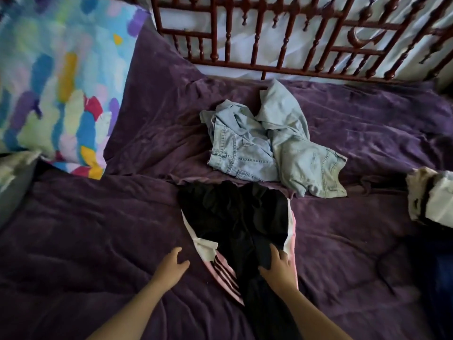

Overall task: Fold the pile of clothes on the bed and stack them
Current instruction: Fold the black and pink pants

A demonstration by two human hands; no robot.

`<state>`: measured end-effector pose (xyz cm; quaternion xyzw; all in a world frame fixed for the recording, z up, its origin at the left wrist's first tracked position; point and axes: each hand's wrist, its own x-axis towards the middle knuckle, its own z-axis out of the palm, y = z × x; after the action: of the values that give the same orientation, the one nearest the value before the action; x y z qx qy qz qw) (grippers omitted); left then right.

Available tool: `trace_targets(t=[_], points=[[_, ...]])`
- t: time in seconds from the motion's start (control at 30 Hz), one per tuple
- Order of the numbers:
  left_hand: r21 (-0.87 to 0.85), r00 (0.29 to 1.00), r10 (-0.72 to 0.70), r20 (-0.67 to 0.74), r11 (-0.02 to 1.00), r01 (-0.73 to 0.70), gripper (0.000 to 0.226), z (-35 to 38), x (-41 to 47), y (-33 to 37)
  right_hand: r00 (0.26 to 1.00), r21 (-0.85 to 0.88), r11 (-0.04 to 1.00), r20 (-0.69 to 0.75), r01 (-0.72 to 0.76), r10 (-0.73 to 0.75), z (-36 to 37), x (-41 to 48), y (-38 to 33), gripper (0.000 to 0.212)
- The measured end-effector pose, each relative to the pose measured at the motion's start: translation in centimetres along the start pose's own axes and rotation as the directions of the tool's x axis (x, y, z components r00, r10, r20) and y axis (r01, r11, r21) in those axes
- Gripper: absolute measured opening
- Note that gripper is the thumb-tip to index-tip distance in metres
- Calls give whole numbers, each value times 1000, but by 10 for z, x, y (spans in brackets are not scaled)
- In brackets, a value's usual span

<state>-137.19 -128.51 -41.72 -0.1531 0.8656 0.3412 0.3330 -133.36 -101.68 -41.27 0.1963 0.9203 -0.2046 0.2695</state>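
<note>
Head view: the black garment [232, 217] lies rumpled on a pink striped garment [226, 274] on the purple bed [98, 241]. The right hand [278, 267] rests on its near end, fingers loosely spread. The left hand [171, 263], spread, sits just left of it, not touching. 2 denim pieces [269, 146] lie beyond.

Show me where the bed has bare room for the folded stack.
Widest bare patch: purple bedspread left of the black garment, nearer than the patterned pillow, around the left hand. A smaller one lies right of the garment, before the bundle at the edge. Crowded: the middle, jeans beyond the garment.
</note>
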Motion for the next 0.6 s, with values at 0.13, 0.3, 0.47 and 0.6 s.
trace_targets(t=[0.13, 0.3, 0.47, 0.6], points=[[-45, 1000, 18, 9, 999, -18, 60, -10, 34, 22, 991, 115, 992, 125, -60, 45, 21, 26, -26, 96], [-337, 997, -75, -3, 939, 69, 67, -13, 71, 47, 976, -110, 993, 209, -45, 67, 42, 38, -33, 92], [-691, 942, -278, 190, 644, 330, 42, 11, 84, 49, 994, -195, 981, 107, 12, 9, 31, 35, -23, 74], [-757, 947, -290, 140, 585, 292, 9, 23, 74, 64, 988, -154, 985, 143, 78, -56, 19, 31, -18, 66]])
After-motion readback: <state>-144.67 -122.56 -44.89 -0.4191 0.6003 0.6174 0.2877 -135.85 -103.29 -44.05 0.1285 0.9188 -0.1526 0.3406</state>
